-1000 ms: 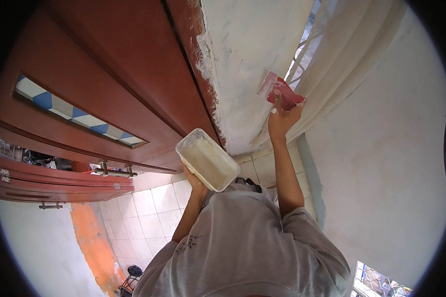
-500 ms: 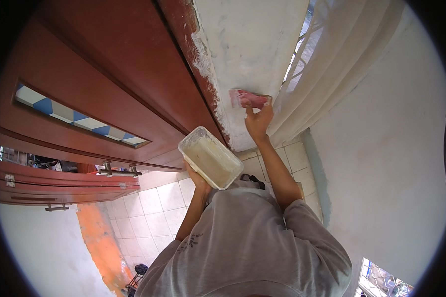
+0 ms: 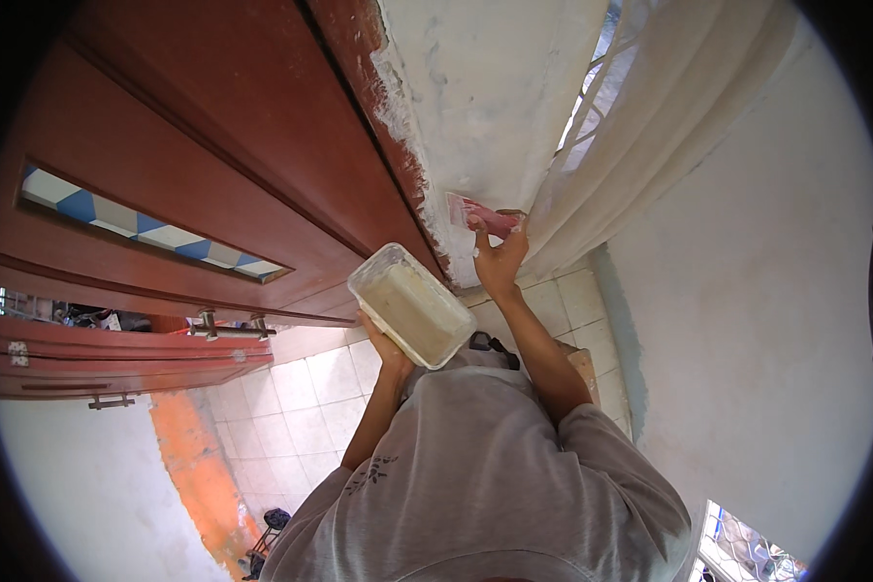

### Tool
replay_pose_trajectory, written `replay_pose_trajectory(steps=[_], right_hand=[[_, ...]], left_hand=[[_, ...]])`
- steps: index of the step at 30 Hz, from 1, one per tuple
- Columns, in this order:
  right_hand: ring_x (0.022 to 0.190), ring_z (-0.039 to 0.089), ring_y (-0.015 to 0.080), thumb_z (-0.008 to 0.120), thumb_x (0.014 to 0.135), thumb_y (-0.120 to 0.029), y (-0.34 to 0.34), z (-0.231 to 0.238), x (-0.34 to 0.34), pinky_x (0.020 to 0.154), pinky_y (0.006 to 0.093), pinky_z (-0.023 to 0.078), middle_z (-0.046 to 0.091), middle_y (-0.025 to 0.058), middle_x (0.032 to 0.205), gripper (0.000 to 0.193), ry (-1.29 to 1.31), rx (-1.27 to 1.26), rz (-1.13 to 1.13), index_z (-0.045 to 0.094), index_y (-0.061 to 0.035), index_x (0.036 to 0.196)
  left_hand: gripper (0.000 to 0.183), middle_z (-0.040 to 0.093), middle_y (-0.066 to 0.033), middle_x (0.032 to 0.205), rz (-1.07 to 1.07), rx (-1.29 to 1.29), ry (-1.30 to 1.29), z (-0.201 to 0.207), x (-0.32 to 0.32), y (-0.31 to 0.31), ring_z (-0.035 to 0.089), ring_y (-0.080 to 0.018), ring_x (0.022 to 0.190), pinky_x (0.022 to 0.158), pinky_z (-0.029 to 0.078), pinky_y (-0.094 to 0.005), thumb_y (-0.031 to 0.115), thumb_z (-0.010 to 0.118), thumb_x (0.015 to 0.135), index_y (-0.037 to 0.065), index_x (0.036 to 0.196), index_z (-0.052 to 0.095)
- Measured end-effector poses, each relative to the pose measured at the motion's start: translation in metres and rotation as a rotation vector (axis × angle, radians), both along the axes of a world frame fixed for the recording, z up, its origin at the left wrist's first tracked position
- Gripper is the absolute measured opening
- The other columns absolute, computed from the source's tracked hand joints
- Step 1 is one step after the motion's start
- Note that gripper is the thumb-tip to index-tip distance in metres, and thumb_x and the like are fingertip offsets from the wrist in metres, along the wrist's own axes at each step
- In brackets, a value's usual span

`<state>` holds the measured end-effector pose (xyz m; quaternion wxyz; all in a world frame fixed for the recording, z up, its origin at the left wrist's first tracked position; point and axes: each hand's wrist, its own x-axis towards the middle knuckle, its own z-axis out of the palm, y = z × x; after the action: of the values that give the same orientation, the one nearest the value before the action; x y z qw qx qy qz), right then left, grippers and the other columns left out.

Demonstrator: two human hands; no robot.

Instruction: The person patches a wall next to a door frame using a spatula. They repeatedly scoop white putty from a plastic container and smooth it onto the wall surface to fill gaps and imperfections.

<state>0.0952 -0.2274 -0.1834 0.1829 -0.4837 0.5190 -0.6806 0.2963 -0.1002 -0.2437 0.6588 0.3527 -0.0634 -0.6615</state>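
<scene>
My left hand (image 3: pixel 386 341) is closed round the side of a white rectangular plastic tub (image 3: pixel 412 307), tilted so its inside shows, with whitish paste smeared over its walls and bottom. In my right hand (image 3: pixel 501 260) is a red putty knife (image 3: pixel 495 221), its paste-smeared blade against or very near the white wall strip (image 3: pixel 485 97). My thumb and fingers wrap the knife's handle. Rough white paste lines the border between this strip and the red-brown door frame (image 3: pixel 419 209).
A red-brown wooden door (image 3: pixel 194 145) with a narrow glass panel stands to the left. A pale curtain (image 3: pixel 640 145) hangs over a grilled window just right of the strip. Light tiles (image 3: pixel 301 398) cover the floor. An orange patch (image 3: pixel 192 456) marks the lower-left wall.
My right hand and the putty knife have moved slightly down along the wall strip. The tub stays in my left hand, nearly where it was.
</scene>
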Motion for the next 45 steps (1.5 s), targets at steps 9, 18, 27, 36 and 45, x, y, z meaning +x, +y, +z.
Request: replay_pose_trajectory(steps=[9,18,27,36,45], right_hand=[[0.084,0.067,0.0354,0.073,0.082,0.002,-0.021,0.006,0.017,0.076,0.0419,0.052,0.064,0.0193,0.092,0.027,0.06,0.012,-0.042,0.058,0.003,0.104],[0.084,0.074,0.0322,0.07,0.083,0.005,-0.022,-0.004,-0.011,0.079,0.0388,0.056,0.073,0.0185,0.092,0.021,0.098,-0.004,-0.109,0.058,0.0027,0.1],[0.085,0.076,0.0243,0.068,0.088,0.006,-0.002,-0.01,-0.011,0.078,0.0327,0.057,0.074,0.0161,0.09,0.021,0.053,-0.058,0.038,0.057,0.0031,0.104],[0.083,0.074,0.0278,0.073,0.089,-0.002,-0.029,-0.001,-0.024,0.078,0.0383,0.054,0.076,0.014,0.088,0.012,0.133,-0.034,-0.129,0.065,0.0018,0.097],[0.083,0.073,0.0244,0.076,0.088,-0.001,-0.009,-0.007,-0.03,0.074,0.0347,0.054,0.072,0.0186,0.09,0.023,-0.102,-0.087,-0.007,0.06,0.0044,0.102]], left_hand=[[0.081,0.047,-0.0081,0.156,0.007,0.062,-0.013,0.007,-0.002,0.0,0.046,-0.0301,0.142,0.12,0.038,-0.046,0.075,0.027,0.102,0.018,0.158,0.039],[0.082,0.047,-0.0083,0.156,0.052,0.021,-0.02,0.018,0.003,0.008,0.046,-0.03,0.142,0.119,0.038,-0.046,0.076,0.028,0.102,0.017,0.158,0.039],[0.076,0.051,-0.0072,0.152,0.118,0.043,0.033,0.009,0.011,0.018,0.048,-0.0297,0.139,0.118,0.04,-0.0461,0.072,0.031,0.103,0.017,0.154,0.044],[0.076,0.051,-0.0058,0.153,0.083,0.031,-0.033,0.01,0.009,0.013,0.049,-0.0287,0.139,0.118,0.041,-0.0451,0.072,0.03,0.103,0.018,0.154,0.044],[0.078,0.05,-0.0068,0.154,0.038,0.054,0.055,-0.001,0.008,0.008,0.048,-0.0297,0.14,0.118,0.04,-0.0452,0.073,0.029,0.103,0.018,0.156,0.042]])
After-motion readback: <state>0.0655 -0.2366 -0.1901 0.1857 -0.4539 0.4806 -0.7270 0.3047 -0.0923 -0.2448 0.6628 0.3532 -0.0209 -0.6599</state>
